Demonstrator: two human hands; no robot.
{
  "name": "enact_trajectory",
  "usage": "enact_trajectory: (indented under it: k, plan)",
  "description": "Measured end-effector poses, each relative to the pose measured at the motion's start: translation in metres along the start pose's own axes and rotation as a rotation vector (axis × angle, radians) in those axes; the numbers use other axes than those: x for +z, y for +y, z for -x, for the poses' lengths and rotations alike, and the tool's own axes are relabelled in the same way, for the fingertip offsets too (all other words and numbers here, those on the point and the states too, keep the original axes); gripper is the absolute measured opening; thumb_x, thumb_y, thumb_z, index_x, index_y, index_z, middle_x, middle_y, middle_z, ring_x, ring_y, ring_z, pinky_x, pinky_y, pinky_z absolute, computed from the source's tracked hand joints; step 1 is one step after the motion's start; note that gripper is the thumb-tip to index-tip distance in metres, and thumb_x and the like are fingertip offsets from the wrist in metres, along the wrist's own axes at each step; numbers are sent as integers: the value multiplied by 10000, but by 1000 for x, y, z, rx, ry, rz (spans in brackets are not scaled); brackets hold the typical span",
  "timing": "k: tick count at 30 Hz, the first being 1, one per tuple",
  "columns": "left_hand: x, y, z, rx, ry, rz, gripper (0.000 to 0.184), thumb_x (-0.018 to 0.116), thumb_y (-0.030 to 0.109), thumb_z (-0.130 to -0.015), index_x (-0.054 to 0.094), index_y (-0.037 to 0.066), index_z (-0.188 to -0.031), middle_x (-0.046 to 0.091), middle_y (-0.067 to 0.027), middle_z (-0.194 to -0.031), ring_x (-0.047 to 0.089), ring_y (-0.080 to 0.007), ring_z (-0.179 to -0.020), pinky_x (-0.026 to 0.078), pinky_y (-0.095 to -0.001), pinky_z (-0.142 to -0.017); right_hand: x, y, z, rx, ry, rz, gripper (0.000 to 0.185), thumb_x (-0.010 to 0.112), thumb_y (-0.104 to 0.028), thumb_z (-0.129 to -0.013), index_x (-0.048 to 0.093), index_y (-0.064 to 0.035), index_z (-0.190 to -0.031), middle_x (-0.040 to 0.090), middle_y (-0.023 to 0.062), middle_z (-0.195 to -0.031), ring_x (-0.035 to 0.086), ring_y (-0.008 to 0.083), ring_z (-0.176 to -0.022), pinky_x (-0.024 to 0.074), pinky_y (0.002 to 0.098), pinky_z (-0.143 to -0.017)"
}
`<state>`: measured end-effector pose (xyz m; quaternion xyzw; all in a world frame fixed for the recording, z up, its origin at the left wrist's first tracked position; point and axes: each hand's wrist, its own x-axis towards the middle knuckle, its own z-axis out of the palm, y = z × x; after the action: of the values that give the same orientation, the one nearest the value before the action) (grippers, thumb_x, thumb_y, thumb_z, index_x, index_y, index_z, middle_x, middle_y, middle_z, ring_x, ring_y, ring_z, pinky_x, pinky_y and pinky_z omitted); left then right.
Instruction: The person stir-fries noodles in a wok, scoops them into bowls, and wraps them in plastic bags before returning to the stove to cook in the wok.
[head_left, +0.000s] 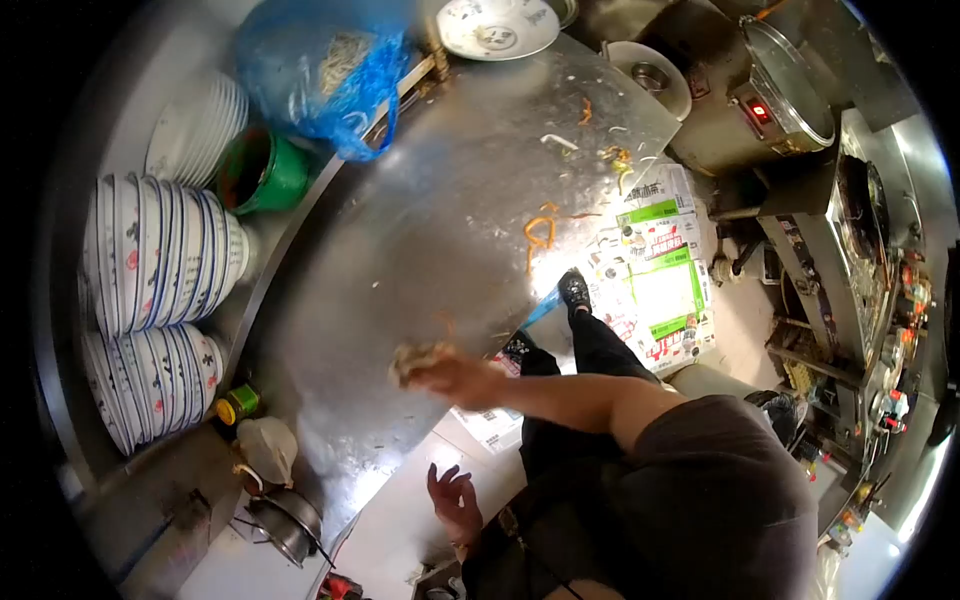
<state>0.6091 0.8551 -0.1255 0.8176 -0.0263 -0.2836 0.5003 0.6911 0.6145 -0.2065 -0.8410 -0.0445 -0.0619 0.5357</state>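
Note:
My right hand (462,378) is wrapped round a crumpled, tan-grey rag (418,364), blurred by motion, low over the steel table (400,250). Food scraps lie farther along the metal: orange strips (540,232), a pale strip (560,142) and a yellow-green bit (617,156). Beyond the table's near edge, my left hand (456,506) hangs over the floor with its fingers apart, holding nothing.
Stacked patterned bowls (160,255), plates (200,130) and a green tub (264,170) line the left shelf. A blue plastic bag (300,60) and a white plate (497,28) are at the back. Flattened cartons (655,270) cover floor near a large pot (790,85).

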Motion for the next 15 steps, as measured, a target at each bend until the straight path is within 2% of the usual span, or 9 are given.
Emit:
enact_trajectory:
  k: [1, 3, 4, 5, 8, 9, 11, 12, 15]
  plan:
    - [8, 3, -3, 8, -13, -1, 593, 519, -11, -809, 260, 6, -1343, 559, -160, -1072, 602, -202, -900, 475, -295, -786, -40, 11, -8, -83, 177, 15, 252, 498, -50, -778, 574, -94, -1013, 526, 43, -1138, 468, 232, -1110, 391, 337, -929]
    - [22, 10, -8, -1, -77, -43, 585, 544, -10, -803, 282, -9, -1326, 561, -161, -1070, 609, -202, -883, 497, -292, -757, -109, 36, 2, -88, 279, -104, 350, 477, 7, -710, 554, -97, -1036, 525, 56, -1115, 467, 217, -1111, 375, 311, -937]
    - [27, 6, -16, 121, -118, -166, 575, 569, -8, -795, 307, -26, -1308, 569, -158, -1059, 613, -198, -873, 512, -295, -740, -146, 51, 14, -62, 272, -145, 456, 445, 29, -674, 518, -98, -1105, 523, 72, -1136, 473, 195, -1105, 363, 296, -943]
    - [37, 22, -21, 81, -123, -71, 565, 573, -7, -795, 318, -37, -1299, 591, -146, -1012, 612, -197, -876, 508, -300, -766, -183, 65, 25, -37, 266, -186, 562, 412, 51, -637, 482, -99, -1175, 522, 88, -1158, 478, 173, -1098, 350, 280, -948]
    - [43, 39, -40, 181, -133, -175, 566, 570, -6, -800, 312, -39, -1303, 613, -133, -943, 612, -196, -865, 501, -299, -763, -253, 126, 67, -60, 620, 800, 439, 515, 48, -729, 498, -109, -1139, 532, 114, -1130, 468, 298, -1139, 380, 412, -937]
    - [45, 38, -44, 178, -110, -169, 569, 568, -6, -801, 308, -37, -1306, 617, -133, -926, 611, -196, -861, 498, -299, -762, -289, 108, 71, 74, 568, 745, 443, 574, 32, -709, 560, -170, -1103, 476, 64, -1283, 403, 253, -1228, 321, 466, -996]
    - [50, 51, -48, 178, -84, -159, 578, 567, -2, -803, 296, -38, -1312, 614, -141, -928, 611, -191, -857, 496, -297, -753, -338, 160, 104, 107, 620, 1007, 394, 562, 30, -727, 555, -114, -1094, 526, 120, -1184, 454, 329, -1151, 366, 430, -967]
    - [51, 49, -47, 182, -76, -190, 580, 566, 0, -804, 293, -36, -1313, 612, -144, -934, 610, -187, -856, 495, -293, -753, -355, 174, 121, 265, 606, 977, 458, 553, -45, -755, 515, -158, -1197, 504, 114, -1240, 392, 311, -1228, 274, 461, -1040]
    - [59, 49, -42, 137, -55, -230, 586, 567, -2, -800, 292, -26, -1317, 605, -155, -974, 615, -175, -822, 497, -278, -732, -399, 190, 149, 497, 460, 1098, 445, 536, -69, -752, 515, -102, -1195, 471, 130, -1270, 383, 322, -1231, 288, 456, -1034]
